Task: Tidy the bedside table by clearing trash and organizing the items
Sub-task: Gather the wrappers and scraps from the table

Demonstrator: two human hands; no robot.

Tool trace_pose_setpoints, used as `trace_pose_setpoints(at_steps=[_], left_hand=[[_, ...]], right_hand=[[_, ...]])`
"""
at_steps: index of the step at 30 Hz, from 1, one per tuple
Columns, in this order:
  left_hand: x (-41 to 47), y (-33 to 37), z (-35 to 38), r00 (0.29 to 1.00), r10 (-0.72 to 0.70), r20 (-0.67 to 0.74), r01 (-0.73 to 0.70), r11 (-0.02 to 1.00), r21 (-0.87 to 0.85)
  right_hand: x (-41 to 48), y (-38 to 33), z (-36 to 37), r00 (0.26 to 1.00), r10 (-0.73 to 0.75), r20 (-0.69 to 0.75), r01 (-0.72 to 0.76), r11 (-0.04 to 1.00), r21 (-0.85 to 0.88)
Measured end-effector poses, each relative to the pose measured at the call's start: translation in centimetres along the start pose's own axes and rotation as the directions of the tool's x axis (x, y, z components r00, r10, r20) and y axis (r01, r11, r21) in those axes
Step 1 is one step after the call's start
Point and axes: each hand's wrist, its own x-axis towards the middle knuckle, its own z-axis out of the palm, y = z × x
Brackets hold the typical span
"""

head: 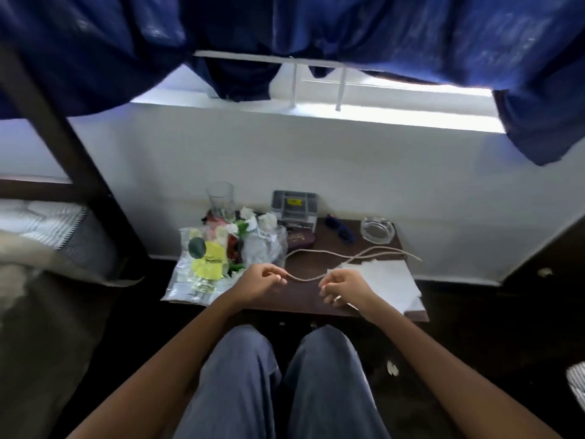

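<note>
A thin beige cord [354, 255] loops across the dark bedside table [304, 299]. My left hand [261, 280] pinches one end of it above the table's front. A short stretch of cord runs from there to my right hand [343, 288], which pinches it too. Clear plastic bags with a yellow label [205, 264] and crumpled wrappers with artificial flowers [250, 229] are heaped on the table's left side. A white paper tissue [386, 280] lies at the right front.
At the back stand a drinking glass [220, 198], a grey organizer box [295, 207], dark blue sunglasses [340, 229] and a glass ashtray [377, 229]. A bed [41, 236] with a dark post is on the left. Blue curtains hang above.
</note>
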Motion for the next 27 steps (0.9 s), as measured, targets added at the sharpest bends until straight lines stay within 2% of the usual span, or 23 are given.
trace_pose_setpoints(at_steps=[4, 8, 10, 12, 13, 16, 18, 20, 22, 24, 27], left_hand=[[-0.8, -1.5, -3.9, 0.99, -0.078, -0.116, 0.067, 0.993, -0.092], [-0.5, -3.7, -7.0, 0.961, -0.077, -0.266, 0.043, 0.99, -0.133], [0.0, -5.3, -8.2, 0.883, -0.072, -0.464, 0.053, 0.997, -0.055], [0.5, -7.2, -9.3, 0.768, -0.103, -0.632, 0.191, 0.979, 0.072], [0.7, -8.1, -9.8, 0.726, -0.162, -0.668, 0.284, 0.956, 0.077], [1.0, -10.4, -11.4, 0.697, -0.345, -0.629, 0.447, 0.895, 0.005], [1.4, -11.7, -12.1, 0.699, -0.408, -0.588, 0.493, 0.87, -0.017], [1.7, -13.0, -12.6, 0.663, -0.475, -0.579, 0.517, 0.85, -0.104], [1.9, -14.1, -12.8, 0.634, -0.514, -0.578, 0.461, 0.851, -0.251], [1.6, -14.9, -12.6, 0.627, -0.521, -0.579, 0.336, 0.851, -0.403], [0.7, -15.0, -12.5, 0.608, -0.553, -0.57, 0.218, 0.806, -0.55]], right_hand=[[3.5, -3.5, 3.8, 0.996, -0.083, -0.012, 0.083, 0.997, -0.002], [5.9, -6.2, 6.8, 0.995, -0.098, -0.007, 0.098, 0.995, 0.027], [6.4, -6.9, 8.3, 0.994, -0.108, 0.022, 0.108, 0.994, -0.002], [6.4, -6.9, 9.7, 0.992, -0.103, 0.073, 0.105, 0.994, -0.023], [6.3, -6.8, 10.4, 0.99, -0.095, 0.103, 0.098, 0.995, -0.022], [6.0, -6.3, 11.9, 0.986, -0.054, 0.161, 0.05, 0.998, 0.027], [5.9, -5.8, 12.6, 0.984, -0.026, 0.175, 0.015, 0.998, 0.062], [5.8, -5.5, 12.9, 0.982, -0.004, 0.189, -0.012, 0.996, 0.084], [5.7, -5.3, 13.0, 0.981, 0.011, 0.193, -0.031, 0.994, 0.102], [5.5, -5.1, 12.8, 0.984, 0.022, 0.179, -0.045, 0.991, 0.125], [5.1, -4.7, 12.6, 0.988, 0.03, 0.154, -0.053, 0.988, 0.147]])
